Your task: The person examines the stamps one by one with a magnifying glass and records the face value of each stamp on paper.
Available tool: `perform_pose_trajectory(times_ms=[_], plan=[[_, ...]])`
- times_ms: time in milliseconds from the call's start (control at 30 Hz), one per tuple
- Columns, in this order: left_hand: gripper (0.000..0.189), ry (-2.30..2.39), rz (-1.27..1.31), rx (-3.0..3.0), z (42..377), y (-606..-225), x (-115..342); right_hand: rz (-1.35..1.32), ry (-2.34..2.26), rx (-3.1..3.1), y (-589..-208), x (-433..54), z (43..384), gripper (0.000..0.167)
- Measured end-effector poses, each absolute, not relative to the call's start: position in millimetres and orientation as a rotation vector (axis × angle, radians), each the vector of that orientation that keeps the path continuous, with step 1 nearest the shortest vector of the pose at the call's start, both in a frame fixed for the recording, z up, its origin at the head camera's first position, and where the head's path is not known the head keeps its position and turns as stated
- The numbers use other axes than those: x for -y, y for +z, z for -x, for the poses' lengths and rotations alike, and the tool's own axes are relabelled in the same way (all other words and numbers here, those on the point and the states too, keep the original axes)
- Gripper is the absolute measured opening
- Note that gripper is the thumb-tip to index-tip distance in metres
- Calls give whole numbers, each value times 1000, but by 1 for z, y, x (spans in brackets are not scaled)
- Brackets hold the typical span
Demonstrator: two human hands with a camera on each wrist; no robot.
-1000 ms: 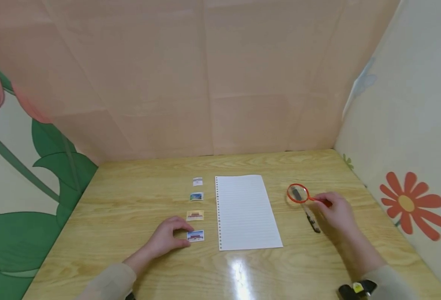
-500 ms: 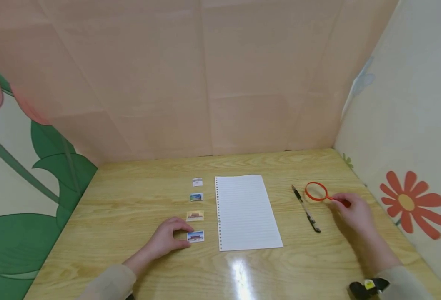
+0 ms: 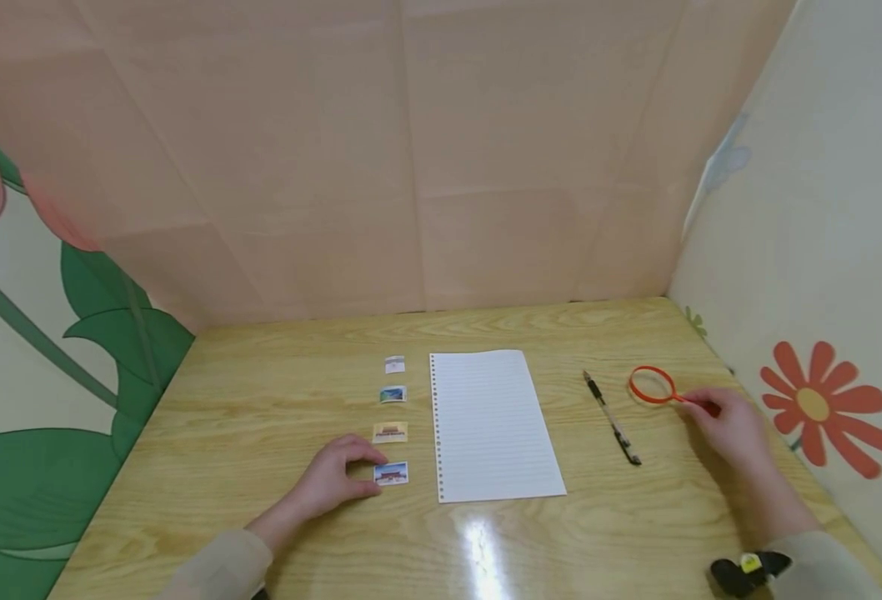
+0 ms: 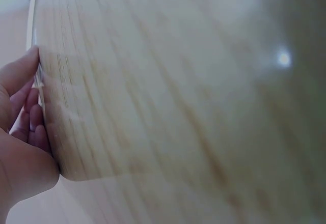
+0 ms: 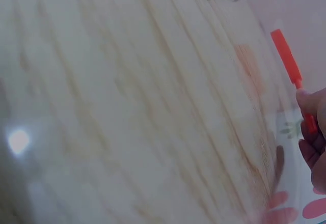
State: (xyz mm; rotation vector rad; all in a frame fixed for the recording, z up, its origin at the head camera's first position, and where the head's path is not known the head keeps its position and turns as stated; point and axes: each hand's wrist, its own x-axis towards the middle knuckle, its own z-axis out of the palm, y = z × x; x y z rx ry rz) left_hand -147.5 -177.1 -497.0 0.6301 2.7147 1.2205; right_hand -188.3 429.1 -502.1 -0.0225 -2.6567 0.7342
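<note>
In the head view my left hand (image 3: 330, 475) rests on the table, thumb and forefinger spread at the left corners of a stamp (image 3: 392, 473) showing a red-roofed building. That stamp lies flat, nearest to me in a column. In the left wrist view the thumb and fingers (image 4: 20, 74) show at the table's edge line, the stamp hidden. To the right, my right hand (image 3: 734, 427) pinches the handle of a red-rimmed magnifying glass (image 3: 681, 398) between thumb and fingers. Its rim appears edge-on as a red bar (image 5: 288, 58) in the right wrist view.
Beyond the held-down stamp lie a yellow stamp (image 3: 391, 432), a blue-green stamp (image 3: 393, 394) and a pale stamp (image 3: 394, 364). A lined sheet (image 3: 495, 425) with punched holes lies mid-table. A black-and-clear pen (image 3: 611, 417) lies between sheet and magnifying glass. Walls border the table.
My right hand has carried the magnifying glass rightward, from over the pen to the pen's right side. The left hand and the stamps have stayed in place.
</note>
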Motion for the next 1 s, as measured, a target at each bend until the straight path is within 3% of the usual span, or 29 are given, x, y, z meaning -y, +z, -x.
perform_pose_trajectory(times_ms=[1000], plan=[[31, 1229, -675, -2722, 148, -499, 177, 63, 690, 2722, -515, -439, 191, 19]])
